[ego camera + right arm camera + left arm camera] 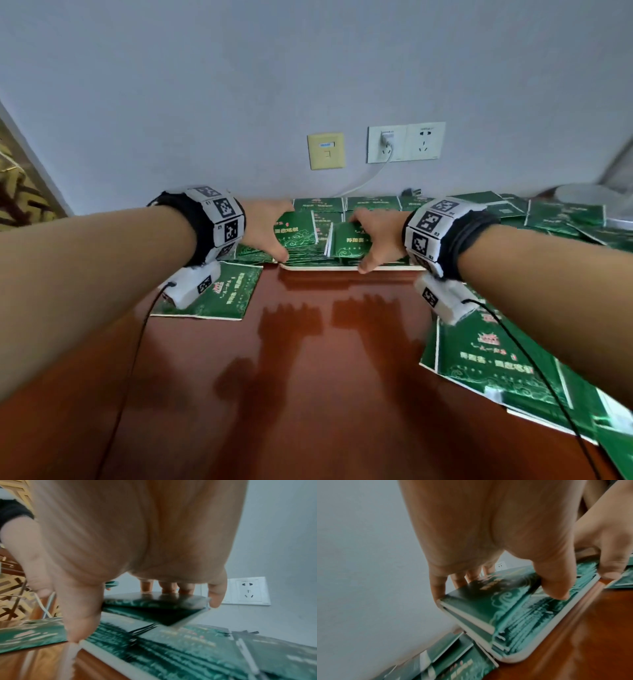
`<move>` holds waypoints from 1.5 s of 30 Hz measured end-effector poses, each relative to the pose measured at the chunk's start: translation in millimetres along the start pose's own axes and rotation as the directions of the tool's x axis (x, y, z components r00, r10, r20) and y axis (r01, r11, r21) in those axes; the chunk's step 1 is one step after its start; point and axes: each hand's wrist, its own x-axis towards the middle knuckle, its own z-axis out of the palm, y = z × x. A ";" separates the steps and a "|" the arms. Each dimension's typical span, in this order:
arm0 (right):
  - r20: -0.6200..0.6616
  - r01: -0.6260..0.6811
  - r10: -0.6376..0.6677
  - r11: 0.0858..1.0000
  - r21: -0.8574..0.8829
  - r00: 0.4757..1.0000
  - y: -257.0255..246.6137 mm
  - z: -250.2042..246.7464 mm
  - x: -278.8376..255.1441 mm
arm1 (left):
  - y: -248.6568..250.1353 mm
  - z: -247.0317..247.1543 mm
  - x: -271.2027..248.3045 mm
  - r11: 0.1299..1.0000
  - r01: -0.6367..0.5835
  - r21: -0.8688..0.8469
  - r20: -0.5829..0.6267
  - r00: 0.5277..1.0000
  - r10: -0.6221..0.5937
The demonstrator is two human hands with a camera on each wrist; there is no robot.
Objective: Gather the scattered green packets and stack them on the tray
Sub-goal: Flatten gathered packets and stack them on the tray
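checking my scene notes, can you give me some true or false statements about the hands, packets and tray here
1. Both hands are over the tray. True.
2. The left hand grips a bundle of green packets. True.
3. The right hand rests on bare table. False: it holds packets above the tray.
4. All packets are gathered. False: loose packets lie beside the tray.
5. Both wall sockets are unused. False: a charger is plugged into one.

Glossy red-brown table (308, 394): white tray (342, 268) at far edge, green packets (226, 294) scattered flat around.
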 end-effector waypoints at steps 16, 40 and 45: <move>0.039 -0.114 0.112 0.991 0.065 0.993 69.9 -33.1 110.6 | 8.5 -14.8 140.7 1.000 -0.013 0.007 0.031 0.999 0.013; 0.169 0.024 0.022 0.964 -0.263 0.985 66.7 -8.7 97.8 | 27.0 -0.5 119.2 0.992 -0.129 -0.011 0.058 0.990 0.129; 0.236 0.050 0.060 0.899 -0.435 0.970 59.1 -9.0 98.2 | 28.4 -1.3 118.0 0.994 -0.112 -0.009 0.046 0.993 0.113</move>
